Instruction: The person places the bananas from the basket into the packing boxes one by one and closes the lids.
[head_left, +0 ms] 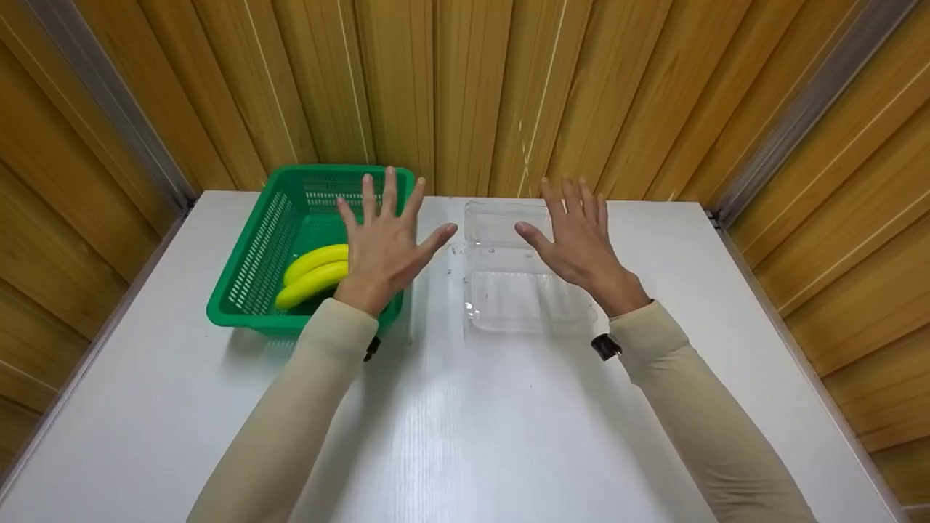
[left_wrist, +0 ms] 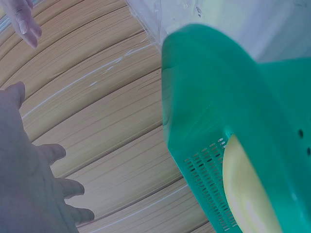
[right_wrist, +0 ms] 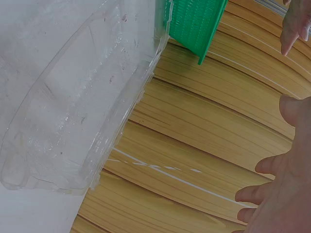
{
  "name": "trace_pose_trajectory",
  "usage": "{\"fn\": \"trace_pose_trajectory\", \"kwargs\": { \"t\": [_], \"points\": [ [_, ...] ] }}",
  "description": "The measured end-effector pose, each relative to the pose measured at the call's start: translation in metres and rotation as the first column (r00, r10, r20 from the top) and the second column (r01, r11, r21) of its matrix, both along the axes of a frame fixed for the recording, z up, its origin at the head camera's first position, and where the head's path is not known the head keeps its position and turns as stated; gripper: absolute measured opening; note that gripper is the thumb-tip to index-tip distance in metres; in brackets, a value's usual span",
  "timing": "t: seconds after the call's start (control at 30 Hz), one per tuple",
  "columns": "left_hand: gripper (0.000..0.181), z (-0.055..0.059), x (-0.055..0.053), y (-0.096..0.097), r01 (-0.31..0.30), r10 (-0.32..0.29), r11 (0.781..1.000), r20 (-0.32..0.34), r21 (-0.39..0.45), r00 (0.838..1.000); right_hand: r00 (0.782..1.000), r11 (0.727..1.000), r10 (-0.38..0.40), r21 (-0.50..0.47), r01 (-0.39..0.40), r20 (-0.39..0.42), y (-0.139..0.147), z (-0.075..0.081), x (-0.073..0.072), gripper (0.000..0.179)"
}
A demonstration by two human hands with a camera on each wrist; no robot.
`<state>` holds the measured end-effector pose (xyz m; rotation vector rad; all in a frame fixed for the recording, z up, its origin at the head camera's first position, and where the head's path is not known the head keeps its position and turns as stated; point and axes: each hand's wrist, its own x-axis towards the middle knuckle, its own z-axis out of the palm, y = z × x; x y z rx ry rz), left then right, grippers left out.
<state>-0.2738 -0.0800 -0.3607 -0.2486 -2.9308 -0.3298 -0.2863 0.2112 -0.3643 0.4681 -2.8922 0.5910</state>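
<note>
Two yellow bananas (head_left: pixel 312 285) lie in a green plastic basket (head_left: pixel 240 319) at the left of the table. My left hand (head_left: pixel 385 250) is held above the basket's right side, fingers spread, holding nothing and hiding part of the bananas. To the right, a clear plastic clamshell box (head_left: pixel 508 301) lies with its lid (head_left: pixel 501 225) folded back toward the wall. Over the box's right side hovers my right hand (head_left: pixel 581 247), its fingers extended and nothing in it. In the left wrist view one banana (left_wrist: pixel 245 189) shows behind the basket rim (left_wrist: pixel 218 63).
A white table (head_left: pixel 465 436) carries the basket and the box. Wood-look panel walls (head_left: pixel 472 94) stand at the back and on both sides. A grey metal post (head_left: pixel 799 109) rises at the back right corner. Small dark marks dot the tabletop near the box.
</note>
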Motion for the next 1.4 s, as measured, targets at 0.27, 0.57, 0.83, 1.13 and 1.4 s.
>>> {"fn": "trace_pose_trajectory", "kwargs": {
  "t": [0.27, 0.57, 0.83, 1.13, 1.4],
  "points": [
    [0.094, 0.002, 0.009, -0.008, -0.005, 0.006, 1.0, -0.004, 0.02, 1.0, 1.0, 1.0, 0.011, 0.001, -0.011, 0.004, -0.006, 0.001, 0.002, 0.09],
    [0.094, 0.014, 0.011, -0.013, -0.021, 0.022, 1.0, -0.04, 0.018, 0.999, 1.0, 1.0, 0.02, 0.002, -0.02, 0.003, -0.009, 0.005, -0.001, 0.09],
    [0.095, 0.014, 0.016, -0.022, -0.006, 0.008, 0.999, -0.04, 0.042, 0.999, 0.999, 0.999, 0.019, -0.032, -0.018, 0.033, -0.007, -0.002, 0.0, 0.092],
    [0.095, 0.008, 0.025, -0.046, -0.033, 0.041, 0.995, -0.084, 0.09, 0.996, 0.997, 0.996, 0.06, -0.071, -0.058, 0.04, -0.016, -0.003, 0.002, 0.09],
    [0.093, 0.002, 0.036, -0.061, -0.033, 0.05, 0.989, -0.113, 0.145, 0.992, 0.995, 0.992, 0.094, -0.092, -0.091, 0.037, -0.024, -0.003, 0.003, 0.09]
  ]
}}
